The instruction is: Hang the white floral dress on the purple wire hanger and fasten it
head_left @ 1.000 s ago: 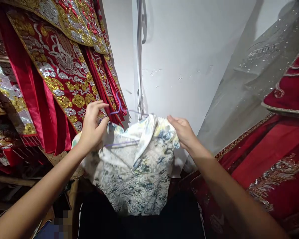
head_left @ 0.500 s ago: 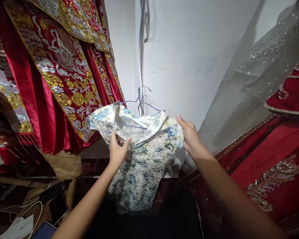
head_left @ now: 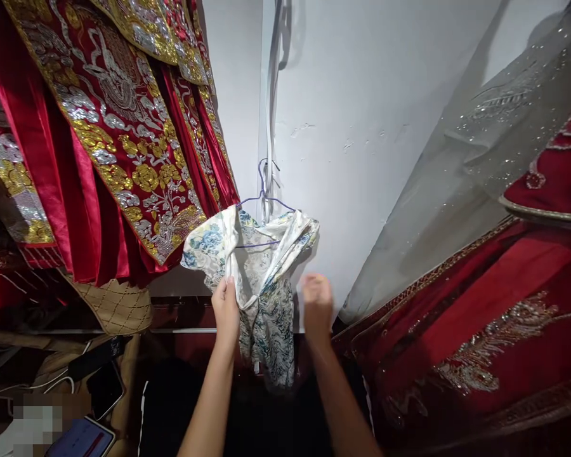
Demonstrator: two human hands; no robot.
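Observation:
A floral dress in white, blue and green hangs on a purple wire hanger against the wall. Its neckline gapes, and the hanger's lower bar shows inside it. My left hand is closed on the white edge of the neckline, on the left side. To the right of the dress, apart from it, is my right hand; motion blurs its fingers, so I cannot make out their pose.
Red garments with gold and silver embroidery hang at the left. A sheer glittering veil and a beaded red dress stand at the right. At lower left, phones and cables lie on a wooden surface.
My right hand has let go of the dress's right sleeve and moved left and down. My left hand holds the neckline edge lower, and the dress hangs narrower, its right sleeve folded in.

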